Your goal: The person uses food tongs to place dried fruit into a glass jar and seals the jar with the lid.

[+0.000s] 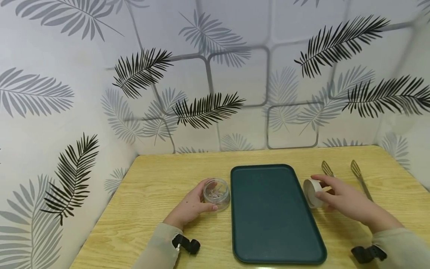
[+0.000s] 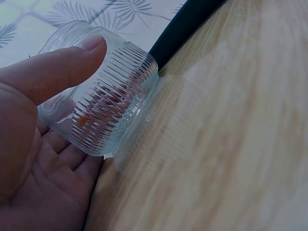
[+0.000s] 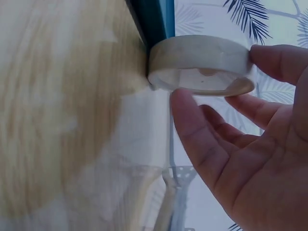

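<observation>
My left hand [image 1: 189, 207] holds a clear glass jar [image 1: 217, 201] by its side, just left of the dark green tray [image 1: 273, 216]. The thumb lies across the near wall and the fingers reach round behind. Ribbed glass blurs the reddish-brown bits and an orange spot showing through the jar [image 2: 110, 101] in the left wrist view. Beyond the tray's right edge, my right hand [image 1: 349, 198] pinches a cream-white roll of tape [image 3: 202, 52] between thumb and fingers. The roll stands on its edge, right at the tray's rim.
Two metal slotted utensils lie at the right: a nearer one [image 1: 326, 168], partly behind the right hand, and a longer one [image 1: 361, 179]. The wooden table [image 1: 161, 175] meets a leaf-patterned wall [image 1: 235, 127] at the back.
</observation>
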A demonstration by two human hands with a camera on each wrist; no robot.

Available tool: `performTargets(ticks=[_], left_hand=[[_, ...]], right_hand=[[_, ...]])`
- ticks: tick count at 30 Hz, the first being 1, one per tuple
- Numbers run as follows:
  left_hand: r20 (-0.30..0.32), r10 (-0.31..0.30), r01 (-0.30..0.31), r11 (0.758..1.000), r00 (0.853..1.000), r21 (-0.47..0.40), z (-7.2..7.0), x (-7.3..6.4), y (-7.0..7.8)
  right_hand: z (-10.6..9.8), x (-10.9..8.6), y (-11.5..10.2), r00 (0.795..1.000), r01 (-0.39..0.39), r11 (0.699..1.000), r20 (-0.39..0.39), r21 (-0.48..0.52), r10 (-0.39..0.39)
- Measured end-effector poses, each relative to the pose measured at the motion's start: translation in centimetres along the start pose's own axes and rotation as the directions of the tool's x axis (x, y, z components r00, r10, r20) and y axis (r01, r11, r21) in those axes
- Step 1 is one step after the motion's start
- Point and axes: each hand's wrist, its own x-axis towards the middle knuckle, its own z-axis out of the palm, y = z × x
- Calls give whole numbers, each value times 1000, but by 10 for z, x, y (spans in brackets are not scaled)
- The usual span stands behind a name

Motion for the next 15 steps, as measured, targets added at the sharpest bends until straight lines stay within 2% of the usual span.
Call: performTargets(ticks=[9,15], left_hand=[[-2,-4,4,1000,1000,0,0,1,1],[-5,-10,10,1000,1000,-2,0,0,1]], right_hand=[[7,4,1,999,22,1000,25,-21,-21],[10,7,2,999,40,999,14,-34,-40]])
